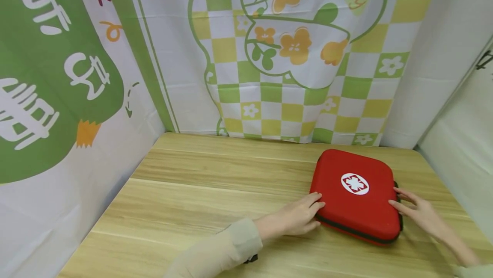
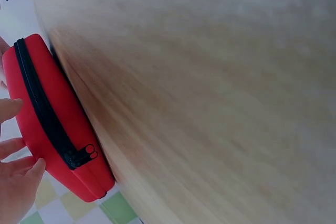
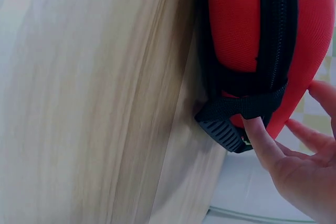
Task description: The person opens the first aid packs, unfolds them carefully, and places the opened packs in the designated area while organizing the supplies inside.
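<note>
A red zippered first-aid case (image 1: pixel 358 214) with a white cross emblem lies flat on the right part of the wooden table. My left hand (image 1: pixel 298 218) holds its left edge, fingertips over the top rim and other digits lower at the side. At the opposite edge, my right hand (image 1: pixel 421 216) has digits on the lid. The right wrist view has one finger of the right hand (image 3: pixel 304 166) tucked behind the black carrying handle (image 3: pixel 223 124). Double zipper pulls (image 2: pixel 86 156) show on the black zipper, which looks closed.
The wooden table (image 1: pixel 185 201) extends to the left of the case. Printed curtains with a green and yellow check (image 1: pixel 269 98) hang behind it, and cloth walls stand at both sides. A small black object (image 1: pixel 251 259) shows by the left sleeve.
</note>
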{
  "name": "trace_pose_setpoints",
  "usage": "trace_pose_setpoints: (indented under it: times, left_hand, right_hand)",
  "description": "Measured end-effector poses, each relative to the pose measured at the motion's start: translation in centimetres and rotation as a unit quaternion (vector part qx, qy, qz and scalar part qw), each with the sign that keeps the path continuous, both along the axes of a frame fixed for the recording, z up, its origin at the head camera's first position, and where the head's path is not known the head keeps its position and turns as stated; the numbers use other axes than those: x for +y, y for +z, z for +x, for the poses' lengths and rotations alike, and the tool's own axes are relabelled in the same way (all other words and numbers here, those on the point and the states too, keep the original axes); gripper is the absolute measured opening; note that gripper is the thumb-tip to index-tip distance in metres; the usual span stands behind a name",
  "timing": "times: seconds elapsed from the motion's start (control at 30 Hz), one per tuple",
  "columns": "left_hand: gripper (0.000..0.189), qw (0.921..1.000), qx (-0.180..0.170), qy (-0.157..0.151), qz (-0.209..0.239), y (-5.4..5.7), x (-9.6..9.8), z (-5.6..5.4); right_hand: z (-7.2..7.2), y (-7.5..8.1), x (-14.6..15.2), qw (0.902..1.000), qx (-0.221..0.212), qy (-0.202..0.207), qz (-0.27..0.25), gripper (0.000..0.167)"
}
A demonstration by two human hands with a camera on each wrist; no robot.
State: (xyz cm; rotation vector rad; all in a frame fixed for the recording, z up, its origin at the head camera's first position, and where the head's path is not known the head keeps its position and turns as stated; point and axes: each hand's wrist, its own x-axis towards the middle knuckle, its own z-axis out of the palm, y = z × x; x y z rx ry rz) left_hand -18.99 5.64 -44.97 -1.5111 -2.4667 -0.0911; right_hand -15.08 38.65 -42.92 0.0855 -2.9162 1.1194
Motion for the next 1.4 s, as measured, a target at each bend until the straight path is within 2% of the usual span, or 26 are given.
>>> trace_pose_setpoints:
  times: [0.2, 0.33, 0.47, 0.63, 0.77, 1.0, 1.07, 1.17, 1.27, 1.37, 1.4]
  left_hand:
    - [0.047, 0.9998, 0.001, 0.01, 0.017, -0.1, -0.8, -0.2]
    - [0.044, 0.9993, -0.012, 0.024, 0.027, -0.2, -1.6, -0.4]
    - [0.041, 0.9978, -0.025, 0.045, 0.043, 0.0, -2.3, -0.5]
    - [0.039, 0.9933, -0.038, 0.086, 0.068, 0.1, -2.9, -0.4]
    - [0.04, 0.9887, -0.047, 0.115, 0.084, 0.0, -3.5, -0.5]
    - [0.035, 0.98, -0.079, 0.131, 0.127, -0.1, -4.9, -1.1]
    - [0.035, 0.9774, -0.09, 0.138, 0.133, -0.2, -5.4, -1.3]
    - [0.034, 0.9738, -0.106, 0.141, 0.143, -0.3, -6.0, -1.7]
    - [0.035, 0.9701, -0.124, 0.142, 0.153, -0.3, -6.5, -2.1]
    - [0.035, 0.966, -0.144, 0.145, 0.159, -0.3, -7.1, -2.6]
    - [0.035, 0.9641, -0.152, 0.147, 0.16, -0.3, -7.3, -2.7]
  right_hand:
    - [0.4, -0.3, -1.5, 0.9996, 0.024, -0.014, -0.008, 0.055]
    - [0.8, 0.0, -2.8, 0.9994, 0.012, -0.027, 0.017, 0.057]
    - [1.3, 0.3, -4.3, 0.9978, 0.003, -0.044, 0.05, 0.062]
    - [1.9, 0.3, -6.5, 0.9957, 0.029, -0.063, 0.062, 0.061]
    - [2.3, 0.0, -8.1, 0.9947, 0.045, -0.06, 0.07, 0.062]
    - [3.0, -0.5, -10.1, 0.9875, 0.105, -0.027, 0.114, 0.059]
    - [3.2, -0.8, -10.5, 0.9817, 0.143, -0.014, 0.125, 0.058]
    - [3.4, -1.3, -10.8, 0.967, 0.211, 0.027, 0.14, 0.059]
    - [3.4, -1.9, -11.0, 0.9441, 0.284, 0.063, 0.155, 0.063]
    - [3.3, -2.1, -11.2, 0.9267, 0.327, 0.093, 0.16, 0.065]
    - [3.2, -2.2, -11.3, 0.916, 0.351, 0.108, 0.162, 0.064]
